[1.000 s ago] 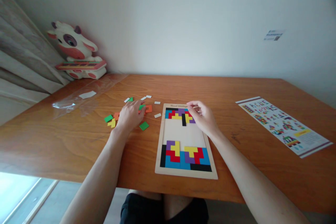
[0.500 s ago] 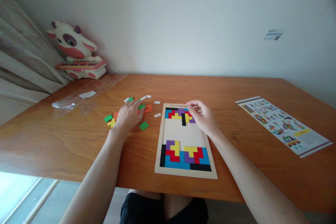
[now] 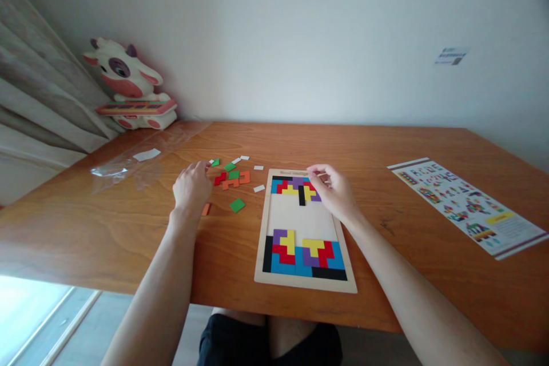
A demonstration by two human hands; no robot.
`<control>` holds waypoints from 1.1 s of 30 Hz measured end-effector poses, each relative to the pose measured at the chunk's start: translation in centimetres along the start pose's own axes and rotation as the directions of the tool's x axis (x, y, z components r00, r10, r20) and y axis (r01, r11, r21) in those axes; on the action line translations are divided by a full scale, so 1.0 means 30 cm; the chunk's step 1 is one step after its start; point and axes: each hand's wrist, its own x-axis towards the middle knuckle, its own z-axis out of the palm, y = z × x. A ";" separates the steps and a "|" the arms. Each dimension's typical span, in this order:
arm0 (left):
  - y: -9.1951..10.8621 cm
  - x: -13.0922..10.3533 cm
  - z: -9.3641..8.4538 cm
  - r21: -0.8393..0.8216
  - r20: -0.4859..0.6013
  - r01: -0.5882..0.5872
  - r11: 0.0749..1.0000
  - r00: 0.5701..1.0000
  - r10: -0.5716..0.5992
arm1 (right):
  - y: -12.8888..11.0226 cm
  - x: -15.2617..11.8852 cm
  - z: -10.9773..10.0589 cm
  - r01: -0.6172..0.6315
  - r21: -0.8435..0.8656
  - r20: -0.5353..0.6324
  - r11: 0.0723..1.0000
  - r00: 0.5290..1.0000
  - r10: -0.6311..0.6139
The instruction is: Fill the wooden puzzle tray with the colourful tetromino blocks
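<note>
A wooden tray puzzle (image 3: 262, 229) lies in front of me, with coloured blocks fitted at its far and near ends. One black bar (image 3: 302, 195) juts into the bare middle. My right hand (image 3: 334, 189) is over the tray's far right corner, thumb and fingers drawn together; anything between them is hidden. Left of the tray, my left hand (image 3: 193, 186) hovers over or touches the loose pieces, its fingers curled downward and their tips hidden. Beside it lie a red piece (image 3: 220, 178), orange pieces (image 3: 244, 176) and a green piece (image 3: 237, 205).
Several small white pieces (image 3: 258, 188) lie between the loose blocks and the tray. A printed sheet (image 3: 463, 206) is at the right. Clear plastic wrapping (image 3: 128, 166) and a cow-shaped toy keyboard (image 3: 137, 108) are at the back left, near a curtain (image 3: 38, 86).
My left hand has moved left and curled, uncovering red, orange and green pieces and covering the green and yellow ones at the left. The right hand stays at the tray's corner.
</note>
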 end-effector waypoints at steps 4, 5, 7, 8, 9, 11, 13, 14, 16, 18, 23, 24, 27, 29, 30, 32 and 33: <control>-0.010 0.001 -0.004 0.003 0.029 0.006 1.000 1.000 -0.006 | -0.009 -0.002 -0.002 -0.003 0.009 0.005 1.000 1.000 0.002; -0.006 0.000 -0.007 -0.007 0.047 -0.002 1.000 0.999 0.002 | -0.011 -0.003 -0.002 0.000 0.008 0.010 1.000 1.000 0.000; 0.009 -0.003 -0.015 -0.008 0.092 -0.011 1.000 0.996 0.012 | -0.012 -0.002 -0.003 0.005 0.000 0.018 1.000 1.000 -0.005; 0.018 -0.005 -0.020 -0.001 0.114 -0.013 1.000 0.993 0.013 | -0.011 -0.001 -0.003 0.007 -0.004 0.017 1.000 1.000 -0.007; 0.028 -0.007 -0.024 0.008 0.133 -0.013 1.000 0.991 0.012 | -0.008 -0.001 -0.003 0.008 -0.005 0.015 1.000 1.000 -0.008; 0.043 -0.010 -0.032 0.027 0.167 -0.004 1.000 0.986 -0.001 | -0.002 0.001 -0.002 0.011 0.002 0.007 1.000 1.000 -0.011; 0.051 -0.011 -0.036 0.046 0.193 0.003 0.999 0.981 -0.012 | 0.004 0.002 0.000 0.014 0.010 0.002 1.000 1.000 -0.014; 0.052 -0.010 -0.035 0.052 0.202 -0.001 0.999 0.979 -0.010 | 0.007 0.003 0.000 0.016 0.012 0.002 1.000 1.000 -0.016; 0.050 -0.008 -0.031 0.054 0.208 -0.022 0.998 0.978 0.010 | 0.008 0.003 0.001 0.017 0.007 0.002 1.000 1.000 -0.017; 0.045 -0.006 -0.022 0.039 0.195 -0.042 0.998 0.980 0.034 | 0.006 0.003 0.000 0.016 -0.002 0.004 1.000 1.000 -0.016; 0.033 -0.002 0.000 -0.066 0.144 -0.062 0.996 0.987 0.071 | 0.002 0.003 -0.001 0.007 -0.009 0.005 1.000 1.000 -0.007; 0.032 -0.002 0.003 -0.088 0.146 -0.060 0.994 0.987 0.073 | 0.002 0.003 -0.001 0.007 -0.010 0.004 1.000 1.000 -0.007; 0.025 0.001 0.009 -0.136 0.144 -0.045 0.990 0.988 0.065 | 0.003 0.002 -0.001 0.007 -0.011 0.007 1.000 1.000 -0.006; 0.020 0.004 0.012 -0.148 0.128 -0.049 0.988 0.989 0.068 | 0.002 0.002 -0.001 0.008 -0.013 0.010 1.000 1.000 -0.008; 0.017 0.006 0.015 -0.148 0.120 -0.058 0.987 0.990 0.076 | 0.002 0.001 -0.001 0.010 -0.015 0.012 1.000 1.000 -0.009; 0.014 0.009 0.020 -0.137 0.109 -0.079 0.987 0.990 0.095 | 0.000 0.001 -0.001 0.011 -0.017 0.013 1.000 1.000 -0.010; 0.013 0.011 0.023 -0.133 0.107 -0.090 0.987 0.989 0.105 | 0.000 0.001 -0.001 0.009 -0.016 0.013 1.000 1.000 -0.009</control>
